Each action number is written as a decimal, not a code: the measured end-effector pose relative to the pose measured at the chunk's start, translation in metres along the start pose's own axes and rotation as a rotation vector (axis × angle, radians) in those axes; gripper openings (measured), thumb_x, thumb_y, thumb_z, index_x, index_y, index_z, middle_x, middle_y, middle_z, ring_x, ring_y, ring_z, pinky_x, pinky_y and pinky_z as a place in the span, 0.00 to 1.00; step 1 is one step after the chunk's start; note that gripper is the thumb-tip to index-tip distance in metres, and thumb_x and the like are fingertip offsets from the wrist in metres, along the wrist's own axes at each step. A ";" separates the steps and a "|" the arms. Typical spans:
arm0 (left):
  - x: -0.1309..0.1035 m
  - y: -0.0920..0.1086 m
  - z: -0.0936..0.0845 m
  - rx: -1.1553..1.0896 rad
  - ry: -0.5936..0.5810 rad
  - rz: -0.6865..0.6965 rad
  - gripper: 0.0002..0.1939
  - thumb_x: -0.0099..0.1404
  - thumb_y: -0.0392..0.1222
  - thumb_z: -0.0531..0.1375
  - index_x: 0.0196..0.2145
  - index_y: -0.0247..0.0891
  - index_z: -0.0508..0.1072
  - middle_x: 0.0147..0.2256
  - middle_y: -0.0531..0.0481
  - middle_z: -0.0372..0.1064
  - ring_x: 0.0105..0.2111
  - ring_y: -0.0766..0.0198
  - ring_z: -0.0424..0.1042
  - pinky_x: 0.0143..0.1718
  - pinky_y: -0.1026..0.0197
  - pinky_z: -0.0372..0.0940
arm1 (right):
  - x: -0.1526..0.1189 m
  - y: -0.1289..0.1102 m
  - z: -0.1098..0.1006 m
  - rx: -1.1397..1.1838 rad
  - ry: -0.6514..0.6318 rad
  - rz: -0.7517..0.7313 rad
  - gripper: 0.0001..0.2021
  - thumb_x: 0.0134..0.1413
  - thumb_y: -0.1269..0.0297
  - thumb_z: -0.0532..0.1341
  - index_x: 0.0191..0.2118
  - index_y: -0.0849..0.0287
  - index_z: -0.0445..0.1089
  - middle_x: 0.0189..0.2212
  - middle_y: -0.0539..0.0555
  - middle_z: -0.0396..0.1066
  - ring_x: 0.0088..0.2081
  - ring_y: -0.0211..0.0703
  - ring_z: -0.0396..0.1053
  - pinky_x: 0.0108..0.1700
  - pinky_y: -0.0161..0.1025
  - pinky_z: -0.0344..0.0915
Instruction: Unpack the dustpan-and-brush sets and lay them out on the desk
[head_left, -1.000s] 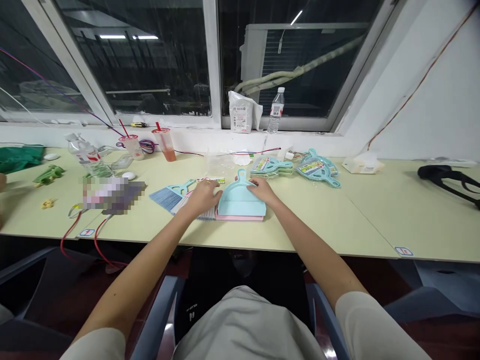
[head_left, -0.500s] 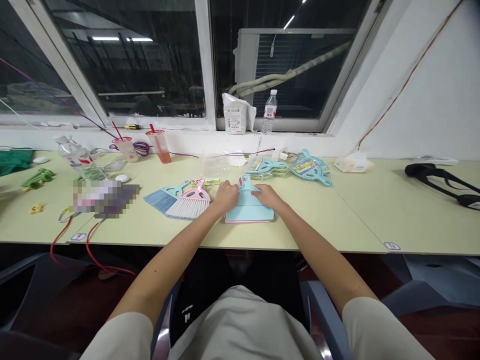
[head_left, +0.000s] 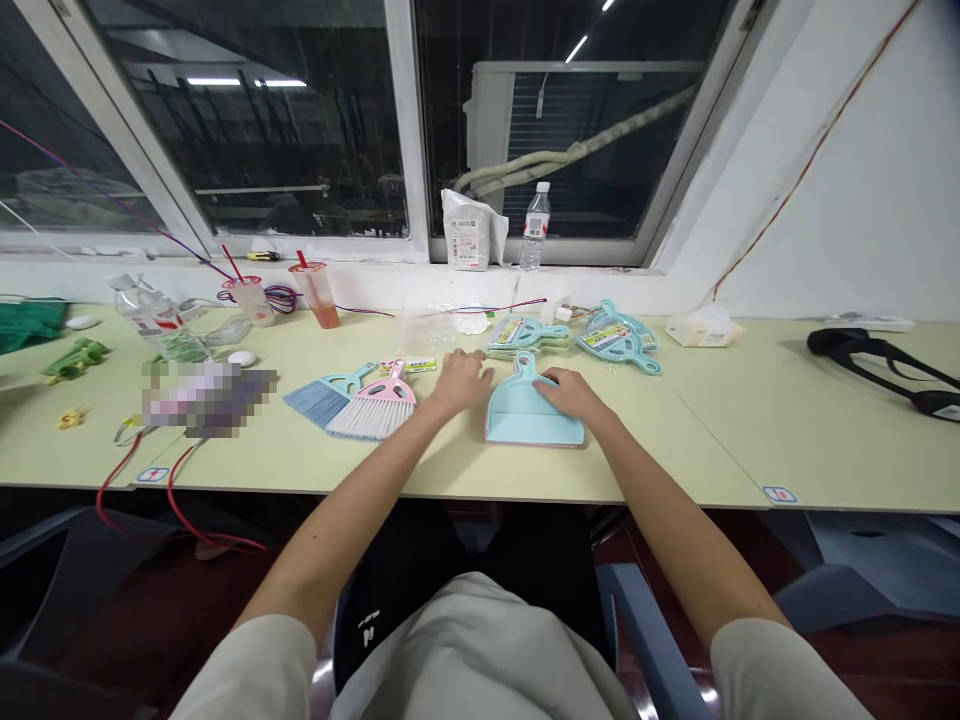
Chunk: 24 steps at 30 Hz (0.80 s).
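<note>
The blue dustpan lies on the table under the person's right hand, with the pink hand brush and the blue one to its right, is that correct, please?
Not quite: the brushes lie to its left. The head view shows the blue dustpan on the table under the right hand, with the pink hand brush and the blue hand brush left of it, beyond the left hand.

Single head-worn camera, facing forward and down across the counter (head_left: 675, 450) toward the far window (head_left: 300, 120). Both forearms enter from the near edge at close range.
</note>
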<state>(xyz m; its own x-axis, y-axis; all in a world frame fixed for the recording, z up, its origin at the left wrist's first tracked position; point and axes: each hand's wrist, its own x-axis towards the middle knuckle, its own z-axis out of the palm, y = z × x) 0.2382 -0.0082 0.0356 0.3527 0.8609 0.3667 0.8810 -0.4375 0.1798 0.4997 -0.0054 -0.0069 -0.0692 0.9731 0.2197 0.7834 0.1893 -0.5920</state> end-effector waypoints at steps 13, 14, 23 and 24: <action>-0.048 -0.197 -0.064 0.075 -0.348 -0.237 0.15 0.58 0.45 0.62 0.42 0.40 0.79 0.45 0.43 0.79 0.43 0.55 0.76 0.42 0.62 0.66 | -0.007 -0.198 0.082 0.156 -0.358 -0.129 0.30 0.56 0.56 0.63 0.62 0.65 0.63 0.51 0.66 0.73 0.46 0.55 0.73 0.45 0.44 0.68; -0.048 -0.196 -0.062 0.073 -0.362 -0.226 0.15 0.58 0.46 0.61 0.41 0.40 0.80 0.44 0.43 0.80 0.43 0.55 0.76 0.42 0.62 0.65 | -0.012 -0.209 0.091 0.103 -0.415 -0.145 0.39 0.52 0.52 0.66 0.65 0.67 0.59 0.54 0.70 0.71 0.50 0.59 0.72 0.46 0.46 0.68; -0.037 -0.196 -0.060 0.065 -0.503 -0.296 0.03 0.49 0.41 0.62 0.23 0.41 0.76 0.26 0.47 0.76 0.30 0.58 0.72 0.30 0.61 0.59 | -0.049 -0.229 0.148 -0.096 -0.357 -0.239 0.63 0.40 0.54 0.74 0.75 0.61 0.35 0.62 0.75 0.58 0.62 0.71 0.60 0.59 0.58 0.61; -0.036 -0.196 -0.059 0.074 -0.509 -0.292 0.02 0.48 0.40 0.62 0.21 0.41 0.75 0.25 0.48 0.74 0.29 0.58 0.71 0.29 0.61 0.58 | -0.049 -0.228 0.150 -0.103 -0.335 -0.244 0.62 0.42 0.55 0.73 0.75 0.63 0.35 0.62 0.76 0.59 0.62 0.71 0.60 0.59 0.58 0.60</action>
<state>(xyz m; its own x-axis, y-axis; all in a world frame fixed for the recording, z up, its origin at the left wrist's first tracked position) 0.0340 0.0310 0.0411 0.1829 0.9672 -0.1761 0.9776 -0.1599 0.1370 0.2320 -0.0767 0.0013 -0.4439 0.8934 0.0693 0.7757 0.4219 -0.4694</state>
